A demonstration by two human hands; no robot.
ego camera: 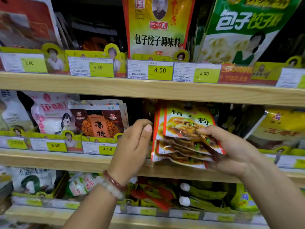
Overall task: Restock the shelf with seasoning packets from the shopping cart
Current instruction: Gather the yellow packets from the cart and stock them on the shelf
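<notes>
- Several seasoning packets (183,138) fanned in the right hand (231,149); exact count unclear, lower edges overlap and blur.
- Right grip: fingers curled over the front of the stack, thumb hidden behind it; stack sits at the middle shelf (165,171) edge, in the dark slot.
- Left hand (133,146): fingers loosely curled just beside the stack's left edge; contact can't be told, holds nothing visible.
- Slot depth dark, contents unreadable.
- Bottom shelf items blurred.
</notes>
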